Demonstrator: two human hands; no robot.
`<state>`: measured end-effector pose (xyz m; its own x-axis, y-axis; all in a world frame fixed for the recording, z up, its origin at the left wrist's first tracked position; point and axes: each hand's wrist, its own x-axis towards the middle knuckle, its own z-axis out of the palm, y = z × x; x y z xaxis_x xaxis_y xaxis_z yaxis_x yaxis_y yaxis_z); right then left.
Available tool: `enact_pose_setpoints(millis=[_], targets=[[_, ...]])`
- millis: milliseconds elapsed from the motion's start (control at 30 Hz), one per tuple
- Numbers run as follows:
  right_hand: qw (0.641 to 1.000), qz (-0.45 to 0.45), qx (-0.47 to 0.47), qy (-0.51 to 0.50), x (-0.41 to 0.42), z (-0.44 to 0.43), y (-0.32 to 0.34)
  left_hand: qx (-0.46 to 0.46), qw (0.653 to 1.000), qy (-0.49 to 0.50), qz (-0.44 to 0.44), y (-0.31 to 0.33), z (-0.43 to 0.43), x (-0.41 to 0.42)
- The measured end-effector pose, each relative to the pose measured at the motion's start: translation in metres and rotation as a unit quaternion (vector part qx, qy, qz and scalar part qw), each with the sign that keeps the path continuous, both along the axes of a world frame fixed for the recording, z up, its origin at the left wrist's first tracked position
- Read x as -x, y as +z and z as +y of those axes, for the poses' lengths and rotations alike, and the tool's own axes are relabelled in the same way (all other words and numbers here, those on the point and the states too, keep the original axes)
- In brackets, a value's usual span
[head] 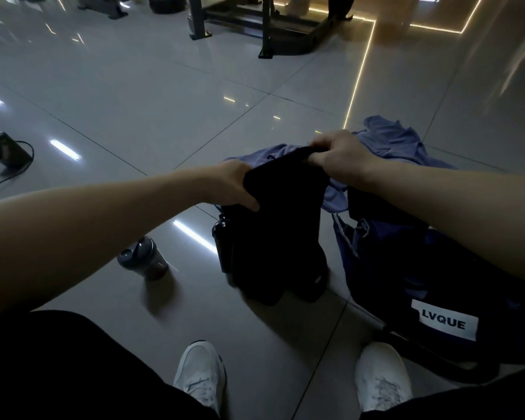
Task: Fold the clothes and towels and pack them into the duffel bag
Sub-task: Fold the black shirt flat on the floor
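Item 1, your left fingers [246,204]: curled, thumb laid across the front of the cloth, clamping the upper left edge of the black garment [279,231]; left hand [234,186] knuckles up, bare forearm running back to the lower left.

Item 2, your right fingers [322,143]: curled tight and pinching the upper right edge of the same garment, bunching it into a roll; right hand [343,156] sits a little higher and farther out than the left.

Item 3, black garment: plain, matte, very dark, detail lost in the dim light; stretched between your two hands and hanging straight down; lower end rests crumpled on the floor [152,95]; a small pale tab shows near the bottom right corner.

Item 4, duffel bag [437,268]: dark navy, on the floor just right of the hanging garment, under your right forearm; white label reading LVQUE on the near side; top looks open, interior too dark to read.

Item 5, lavender garment [391,144]: crumpled on the floor behind your hands, reaching the bag's far end.

Item 6, black bottle [222,247]: upright, against the garment's left edge.

Item 7, shaker bottle [143,257]: grey lid, tilted on the floor, left of the black bottle.

Item 8, white shoes [200,377]: at the bottom edge, toes forward.
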<state>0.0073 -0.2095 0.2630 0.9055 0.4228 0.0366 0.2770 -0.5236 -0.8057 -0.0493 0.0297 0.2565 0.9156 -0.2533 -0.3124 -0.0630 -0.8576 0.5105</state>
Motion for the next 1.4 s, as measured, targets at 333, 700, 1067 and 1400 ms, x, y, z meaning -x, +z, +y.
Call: enact_pose_setpoints(millis=[333,700,1067,1400], targets=[[0.981,0.039,0.128,-0.141,-0.027,-0.039,-0.017,0.094,0.988,0.121,0.01,-0.005,0.025,-0.004],[0.947,0.094,0.228,-0.205,-0.03,-0.054,-0.024,0.026,0.998,0.054,0.0,-0.005,0.013,-0.009],[0.992,0.062,0.027,0.111,0.002,0.017,-0.01,0.076,0.979,0.068,-0.178,0.004,-0.022,-0.014],[0.998,-0.021,0.032,-0.051,-0.013,0.008,-0.011,-0.021,0.999,0.04,0.021,-0.012,0.006,-0.004]])
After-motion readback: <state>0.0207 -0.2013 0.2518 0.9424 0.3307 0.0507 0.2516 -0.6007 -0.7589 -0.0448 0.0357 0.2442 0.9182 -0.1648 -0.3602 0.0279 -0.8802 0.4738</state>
